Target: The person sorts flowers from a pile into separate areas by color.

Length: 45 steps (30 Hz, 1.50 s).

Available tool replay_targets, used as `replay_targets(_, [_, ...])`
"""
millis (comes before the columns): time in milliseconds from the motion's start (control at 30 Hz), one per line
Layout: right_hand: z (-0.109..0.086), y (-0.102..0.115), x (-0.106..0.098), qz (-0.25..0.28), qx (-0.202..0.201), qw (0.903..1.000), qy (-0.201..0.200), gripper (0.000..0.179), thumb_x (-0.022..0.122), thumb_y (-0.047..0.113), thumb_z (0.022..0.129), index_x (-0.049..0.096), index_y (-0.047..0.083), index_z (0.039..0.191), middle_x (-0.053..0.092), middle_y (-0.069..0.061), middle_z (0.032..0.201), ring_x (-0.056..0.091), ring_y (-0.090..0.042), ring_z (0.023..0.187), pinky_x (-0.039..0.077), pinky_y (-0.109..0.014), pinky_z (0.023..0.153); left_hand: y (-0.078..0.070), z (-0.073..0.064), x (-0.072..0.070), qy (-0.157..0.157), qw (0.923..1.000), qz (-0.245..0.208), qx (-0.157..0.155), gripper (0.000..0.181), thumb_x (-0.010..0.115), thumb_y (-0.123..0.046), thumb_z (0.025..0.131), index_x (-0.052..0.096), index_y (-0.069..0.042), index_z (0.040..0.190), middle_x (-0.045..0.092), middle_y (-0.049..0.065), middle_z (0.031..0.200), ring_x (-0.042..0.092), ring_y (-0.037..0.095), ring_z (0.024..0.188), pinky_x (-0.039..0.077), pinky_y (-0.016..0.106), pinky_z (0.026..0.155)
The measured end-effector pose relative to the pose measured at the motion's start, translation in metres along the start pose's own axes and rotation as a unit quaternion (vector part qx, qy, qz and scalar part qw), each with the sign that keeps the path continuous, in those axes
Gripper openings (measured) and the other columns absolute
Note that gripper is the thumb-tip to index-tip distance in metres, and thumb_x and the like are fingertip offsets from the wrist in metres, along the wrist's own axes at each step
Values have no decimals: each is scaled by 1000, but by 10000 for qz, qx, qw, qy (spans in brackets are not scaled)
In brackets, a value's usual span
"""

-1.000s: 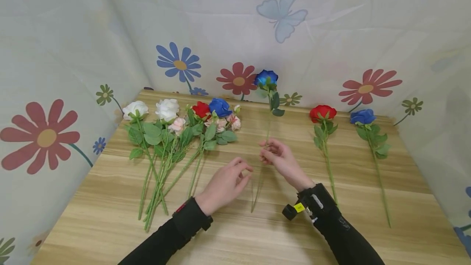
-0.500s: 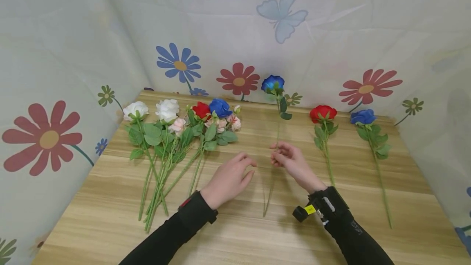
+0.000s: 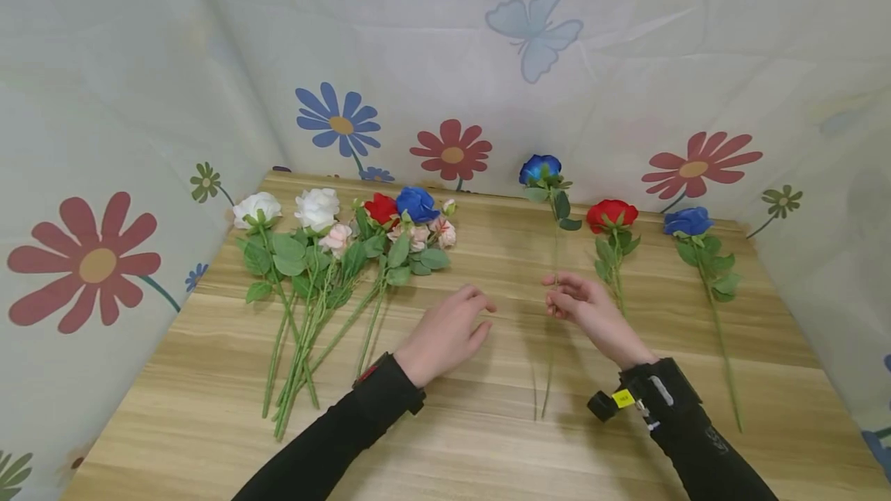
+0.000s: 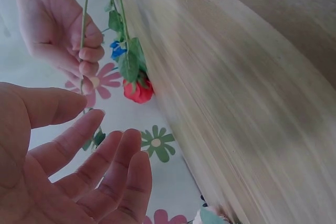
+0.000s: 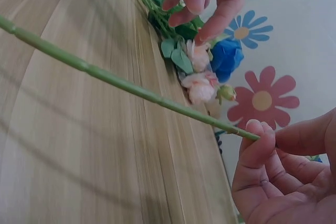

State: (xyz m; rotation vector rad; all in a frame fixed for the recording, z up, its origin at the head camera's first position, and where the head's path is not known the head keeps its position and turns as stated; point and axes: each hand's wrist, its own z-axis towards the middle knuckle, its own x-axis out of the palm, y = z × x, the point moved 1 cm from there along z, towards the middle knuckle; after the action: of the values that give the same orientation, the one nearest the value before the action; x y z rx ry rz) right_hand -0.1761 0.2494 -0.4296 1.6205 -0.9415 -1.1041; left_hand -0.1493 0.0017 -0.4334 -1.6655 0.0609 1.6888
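Observation:
My right hand (image 3: 574, 296) pinches the thin green stem (image 5: 131, 87) of a blue rose (image 3: 540, 168) and holds it off the wooden table (image 3: 445, 424), bloom toward the back wall. In the left wrist view the stem (image 4: 84, 19) passes between that hand's curled fingers (image 4: 86, 51). My left hand (image 3: 455, 327) hovers over the table just left of it, fingers relaxed and empty. A red rose (image 3: 610, 215) lies on the table close to the right of the held flower.
A bunch of white, pink, red and blue roses (image 3: 348, 246) lies at the left of the table. Another blue rose (image 3: 687, 220) lies at the far right. Floral cloth walls (image 3: 445, 60) close the table on three sides.
My right hand has carried the blue rose to the right, toward the red rose. My left hand has drifted slightly right and its fingers have relaxed open.

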Motion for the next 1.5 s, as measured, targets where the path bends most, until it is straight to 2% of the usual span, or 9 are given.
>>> replay_targets(167, [-8,-5,-20,-233,97,9997,-18,41,48,13,106,42,-11,139,64,-5,98,63,-8,87,55,-23,80,-7,11,7,148,9999,65,26,25,61,-21,101,68,-13,124,66,4,121,67,17,101,56,29,84])
replay_targets(367, [-20,-6,-43,-440,233,9987,51,45,47,17,108,39,-11,142,62,-6,102,63,-11,91,55,-22,82,-16,21,14,368,9990,230,107,25,61,-22,102,68,-15,124,65,2,123,66,15,97,54,26,82])
replay_targets(567, [-34,-9,-76,-810,251,9964,21,45,46,20,108,39,-10,140,62,1,100,63,-10,90,54,-23,77,-19,25,19,311,9990,230,243,24,62,-21,101,68,-14,123,65,2,121,66,16,100,54,27,82])
replay_targets(667, [-41,-13,-96,-780,242,9967,-8,37,47,21,108,44,-4,136,63,5,99,64,-8,89,54,-21,77,-20,26,18,263,9991,209,268,23,62,-21,100,69,-14,122,66,3,120,67,16,99,54,27,81])
replay_targets(867, [-52,-24,-132,-445,82,9989,-89,15,48,15,107,54,17,121,64,9,94,63,-7,85,52,-18,74,-20,26,18,247,9992,221,228,22,63,-21,100,69,-15,121,66,1,121,67,14,97,54,25,79])
replay_targets(1167, [-59,-38,-168,-684,342,9968,-247,19,44,16,109,56,29,114,63,11,93,62,-4,85,53,-17,74,-23,30,20,293,9987,261,338,23,63,-21,100,69,-14,120,66,2,119,65,13,93,53,25,78])
replay_targets(1300, [-62,-44,-179,-1034,507,9931,-242,17,42,19,109,55,27,117,61,12,96,60,-6,86,53,-19,75,-22,31,21,210,9987,283,370,22,64,-21,99,70,-14,119,66,1,117,65,12,91,52,23,75])
replay_targets(1367, [-63,-47,-183,-1222,575,9906,-206,18,41,19,110,55,19,122,60,12,97,59,-6,86,53,-19,75,-21,31,21,179,9987,300,384,21,64,-21,99,70,-15,119,66,1,116,65,11,90,52,23,75])
replay_targets(1500, [-64,-51,-188,-1461,746,9864,-84,38,40,17,110,44,-11,134,60,9,96,59,-7,85,53,-20,74,-21,30,21,191,9986,307,397,21,64,-21,99,70,-15,118,67,1,116,65,12,89,51,22,74])
